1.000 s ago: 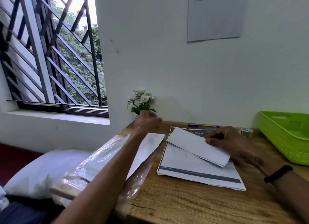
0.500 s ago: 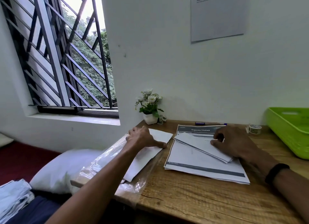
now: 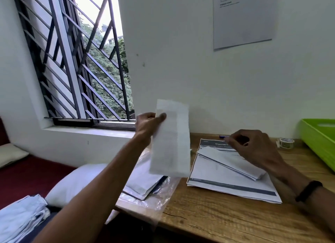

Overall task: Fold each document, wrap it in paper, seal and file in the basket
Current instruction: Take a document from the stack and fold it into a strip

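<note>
Moved since 0.5 s ago: 1 white paper sheet (image 3: 170, 139), formerly flat under the left hand (image 3: 147, 125), is now lifted clear of the desk and held upright, slightly blurred. Left fingers are closed on its upper left edge, thumb across the front, the sheet hanging below them. Beneath the raised sheet, more white sheets (image 3: 145, 183) are seen inside a clear plastic sleeve (image 3: 159, 202). The right hand (image 3: 252, 148) is laid on 1 folded document (image 3: 230, 161), fingers curled and pressing its far end; whether it is pinched cannot be told. Under the fold lies a printed document stack (image 3: 233, 186) on the wooden desk (image 3: 226, 222). Right of the right fingers: 1 tape roll (image 3: 286, 142), then 1 green basket (image 3: 319, 143).
</note>
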`<control>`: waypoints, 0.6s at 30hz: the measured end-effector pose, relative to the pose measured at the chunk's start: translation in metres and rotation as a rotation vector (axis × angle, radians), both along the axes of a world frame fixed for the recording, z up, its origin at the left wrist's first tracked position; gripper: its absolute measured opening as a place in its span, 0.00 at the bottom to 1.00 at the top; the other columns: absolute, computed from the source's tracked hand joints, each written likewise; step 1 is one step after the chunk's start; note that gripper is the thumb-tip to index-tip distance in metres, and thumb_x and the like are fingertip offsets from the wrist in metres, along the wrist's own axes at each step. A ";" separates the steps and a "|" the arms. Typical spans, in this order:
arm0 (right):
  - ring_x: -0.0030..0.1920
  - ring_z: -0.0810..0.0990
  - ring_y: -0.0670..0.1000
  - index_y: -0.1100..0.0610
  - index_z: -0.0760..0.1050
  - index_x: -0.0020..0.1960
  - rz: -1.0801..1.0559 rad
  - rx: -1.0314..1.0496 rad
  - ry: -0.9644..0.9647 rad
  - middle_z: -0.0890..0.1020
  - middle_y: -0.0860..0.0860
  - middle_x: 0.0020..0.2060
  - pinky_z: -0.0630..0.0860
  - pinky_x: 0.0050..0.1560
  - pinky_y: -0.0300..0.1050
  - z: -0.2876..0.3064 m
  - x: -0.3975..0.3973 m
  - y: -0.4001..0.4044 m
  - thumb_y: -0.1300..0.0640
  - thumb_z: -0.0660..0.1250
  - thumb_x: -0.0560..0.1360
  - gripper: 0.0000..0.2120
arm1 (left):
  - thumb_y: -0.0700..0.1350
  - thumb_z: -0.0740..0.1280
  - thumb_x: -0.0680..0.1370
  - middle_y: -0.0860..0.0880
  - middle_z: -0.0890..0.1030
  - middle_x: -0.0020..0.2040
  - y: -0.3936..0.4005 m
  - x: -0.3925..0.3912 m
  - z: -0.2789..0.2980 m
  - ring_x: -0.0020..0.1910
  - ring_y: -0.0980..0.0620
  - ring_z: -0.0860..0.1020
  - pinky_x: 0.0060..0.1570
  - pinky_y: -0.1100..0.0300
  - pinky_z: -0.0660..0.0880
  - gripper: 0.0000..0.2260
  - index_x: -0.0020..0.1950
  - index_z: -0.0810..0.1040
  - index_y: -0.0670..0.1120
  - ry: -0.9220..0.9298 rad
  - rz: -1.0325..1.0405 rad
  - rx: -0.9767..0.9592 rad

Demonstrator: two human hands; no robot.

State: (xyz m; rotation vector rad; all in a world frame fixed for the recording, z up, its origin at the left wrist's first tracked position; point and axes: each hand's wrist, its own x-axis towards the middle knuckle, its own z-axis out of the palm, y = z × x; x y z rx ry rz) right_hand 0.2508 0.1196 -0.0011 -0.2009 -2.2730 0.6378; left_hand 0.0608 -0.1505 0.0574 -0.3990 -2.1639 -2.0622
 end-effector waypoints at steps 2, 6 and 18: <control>0.39 0.86 0.45 0.50 0.85 0.48 0.170 -0.275 -0.001 0.87 0.45 0.39 0.80 0.39 0.37 0.009 0.003 -0.016 0.44 0.75 0.74 0.10 | 0.48 0.80 0.73 0.47 0.85 0.39 0.013 0.000 -0.003 0.35 0.49 0.82 0.34 0.61 0.81 0.10 0.42 0.84 0.43 -0.017 -0.006 0.185; 0.46 0.89 0.55 0.60 0.83 0.57 0.453 -0.664 -0.087 0.89 0.55 0.44 0.86 0.48 0.49 0.008 0.005 -0.043 0.58 0.77 0.74 0.13 | 0.48 0.80 0.73 0.43 0.86 0.43 0.038 -0.002 -0.024 0.44 0.42 0.84 0.52 0.35 0.83 0.11 0.38 0.82 0.44 -0.152 0.005 0.464; 0.57 0.85 0.64 0.68 0.80 0.61 0.574 -1.143 -0.066 0.86 0.65 0.55 0.80 0.61 0.57 0.000 -0.001 -0.034 0.69 0.69 0.77 0.13 | 0.49 0.79 0.75 0.46 0.86 0.48 0.064 -0.005 -0.065 0.54 0.39 0.85 0.52 0.39 0.84 0.09 0.47 0.82 0.46 -0.128 0.064 0.646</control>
